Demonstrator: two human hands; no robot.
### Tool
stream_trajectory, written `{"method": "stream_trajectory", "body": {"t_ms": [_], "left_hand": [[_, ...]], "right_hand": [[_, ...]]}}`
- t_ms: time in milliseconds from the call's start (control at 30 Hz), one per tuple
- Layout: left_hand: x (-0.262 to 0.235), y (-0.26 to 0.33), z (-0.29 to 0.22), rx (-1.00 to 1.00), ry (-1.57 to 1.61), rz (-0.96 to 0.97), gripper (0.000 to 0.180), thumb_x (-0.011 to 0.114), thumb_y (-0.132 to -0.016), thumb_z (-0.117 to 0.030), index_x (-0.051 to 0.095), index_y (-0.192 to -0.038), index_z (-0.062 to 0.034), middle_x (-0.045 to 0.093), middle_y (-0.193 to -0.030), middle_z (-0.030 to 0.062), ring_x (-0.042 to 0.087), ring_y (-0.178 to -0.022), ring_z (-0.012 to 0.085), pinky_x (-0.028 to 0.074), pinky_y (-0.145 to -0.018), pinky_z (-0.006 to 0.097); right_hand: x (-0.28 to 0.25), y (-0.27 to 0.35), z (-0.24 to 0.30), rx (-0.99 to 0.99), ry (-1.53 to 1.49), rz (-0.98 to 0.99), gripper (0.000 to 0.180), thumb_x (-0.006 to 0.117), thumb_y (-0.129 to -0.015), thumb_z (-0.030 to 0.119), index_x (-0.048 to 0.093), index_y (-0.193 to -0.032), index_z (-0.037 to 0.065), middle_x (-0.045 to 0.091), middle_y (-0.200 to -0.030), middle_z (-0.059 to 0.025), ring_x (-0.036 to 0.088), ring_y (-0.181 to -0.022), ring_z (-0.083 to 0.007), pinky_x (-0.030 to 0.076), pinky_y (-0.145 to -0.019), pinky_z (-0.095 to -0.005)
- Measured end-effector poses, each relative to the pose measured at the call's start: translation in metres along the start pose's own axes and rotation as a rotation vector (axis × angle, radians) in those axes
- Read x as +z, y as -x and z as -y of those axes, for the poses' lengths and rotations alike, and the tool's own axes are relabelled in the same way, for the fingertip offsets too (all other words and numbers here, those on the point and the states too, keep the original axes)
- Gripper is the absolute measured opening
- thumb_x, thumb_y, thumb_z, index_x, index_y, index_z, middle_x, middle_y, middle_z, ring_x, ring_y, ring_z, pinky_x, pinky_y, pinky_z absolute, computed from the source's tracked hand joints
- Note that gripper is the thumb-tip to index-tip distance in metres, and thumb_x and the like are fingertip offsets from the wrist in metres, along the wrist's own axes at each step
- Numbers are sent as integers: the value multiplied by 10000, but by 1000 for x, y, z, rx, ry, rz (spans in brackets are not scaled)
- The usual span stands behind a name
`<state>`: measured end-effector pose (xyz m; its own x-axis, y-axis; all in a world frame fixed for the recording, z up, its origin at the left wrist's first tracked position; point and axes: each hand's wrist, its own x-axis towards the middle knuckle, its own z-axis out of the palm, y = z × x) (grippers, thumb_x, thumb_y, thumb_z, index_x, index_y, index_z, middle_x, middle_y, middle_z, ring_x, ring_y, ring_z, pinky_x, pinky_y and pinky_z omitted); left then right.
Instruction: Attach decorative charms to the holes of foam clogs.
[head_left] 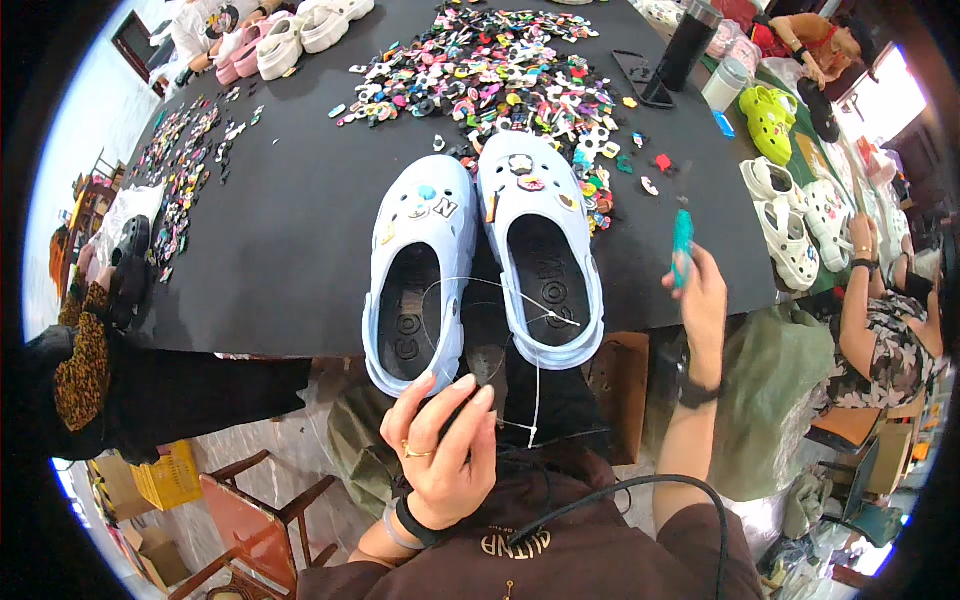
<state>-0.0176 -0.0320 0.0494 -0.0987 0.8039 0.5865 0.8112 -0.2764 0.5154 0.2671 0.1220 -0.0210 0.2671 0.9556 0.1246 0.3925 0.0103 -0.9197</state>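
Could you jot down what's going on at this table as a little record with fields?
Left hand: left hand pinching a thin clear string
Right hand: right hand holding a teal tool
Centre: pair of light blue clogs with charms, on the black table
Behind: pile of colourful charms
Right side: white clogs, green clogs

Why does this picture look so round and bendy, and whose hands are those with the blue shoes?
The camera sits on a person's head and looks down, and its wide lens bends the edges. The two bare hands are that person's own. The left hand pinches a thin white plastic string at the table's edge. The right hand holds up a small teal tool. On the black table lies a pair of light blue rubber clogs with little charms on their tops. Behind them is a heap of small colourful shoe charms. Other people work nearby with white and green clogs.
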Motion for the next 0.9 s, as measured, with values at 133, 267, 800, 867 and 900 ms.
{"method": "stream_trajectory", "body": {"t_ms": [133,267,800,867,900], "left_hand": [[0,-3,2,84,-53,94,352,767,-666,-107,676,-1006,-116,620,-1058,17,494,-1138,283,318,-932,406],[1,-3,3,135,-9,135,364,820,-583,-214,711,-930,-186,580,-911,-41,506,-1074,226,292,-913,399],[-25,16,22,12,109,78,279,829,-584,-179,717,-834,-231,504,-802,-60,532,-971,158,271,-968,394],[-26,17,24,-3,105,72,275,829,-581,-177,715,-826,-223,510,-795,-63,533,-972,159,269,-970,395],[-26,17,24,-1,108,74,275,829,-581,-177,715,-826,-223,510,-795,-63,533,-972,159,269,-970,395]], "right_hand": [[-20,74,42,103,-666,258,476,617,-863,410,567,-1074,-14,589,-841,-74,552,-653,-122,396,-561,-210],[-37,130,37,261,-768,621,599,691,-780,480,538,-1101,-2,546,-777,-59,536,-693,-130,411,-618,-232],[20,102,33,487,-788,1541,764,720,-695,557,457,-1146,-1,461,-904,-9,434,-799,-87,360,-701,-224],[22,103,43,521,-813,1451,741,718,-712,559,461,-1131,5,479,-897,0,445,-784,-70,360,-683,-204],[24,102,41,520,-814,1447,741,718,-712,559,461,-1131,5,479,-897,0,445,-784,-70,360,-683,-204]]}}
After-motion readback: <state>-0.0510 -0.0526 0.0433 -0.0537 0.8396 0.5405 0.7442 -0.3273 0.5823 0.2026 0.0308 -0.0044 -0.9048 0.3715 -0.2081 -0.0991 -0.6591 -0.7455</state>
